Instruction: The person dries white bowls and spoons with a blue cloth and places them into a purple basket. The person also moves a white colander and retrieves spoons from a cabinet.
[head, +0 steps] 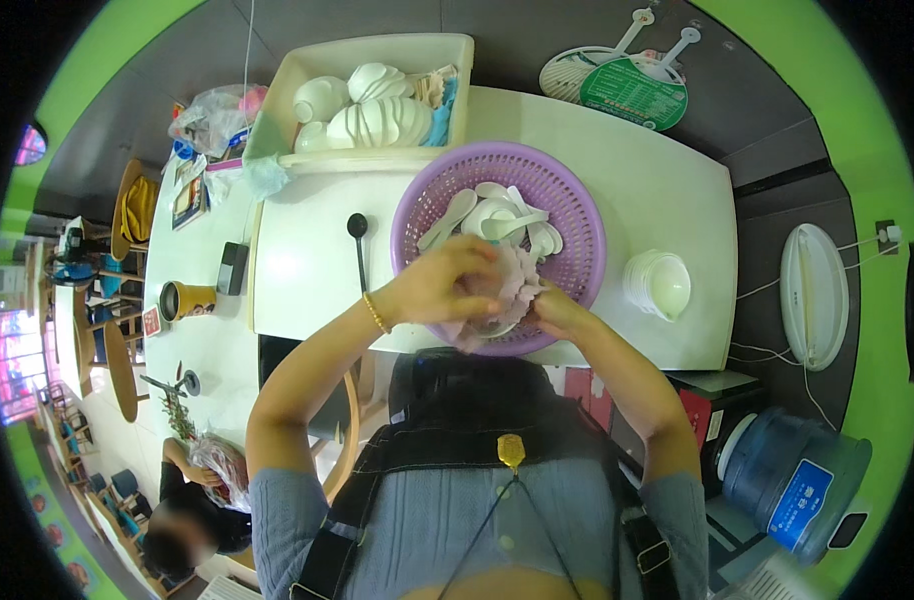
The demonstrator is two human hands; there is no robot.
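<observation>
A purple perforated plastic basket (588, 202) stands on the white table before me, with white spoons (449, 217) and small white bowls inside. Over its near side is a crumpled pale pink cloth (518, 281) with a ruffled edge. A white curved rim (494, 331), apparently a bowl's, shows beneath it. My right hand (560, 311) grips the cloth's right edge, its fingertips hidden; whether it also holds the bowl is unclear. Blurred by motion, my left hand (449, 285) is at the cloth's left side with bent fingers. Its grip cannot be made out.
Behind the basket, a cream plastic bin (299, 67) holds white bowls. Nested small white cups (656, 283) stand to the right. A black spoon (358, 232) lies left. Farther left are a yellow cup (189, 301) and a seated person (194, 517) with a wrapped bouquet (221, 465).
</observation>
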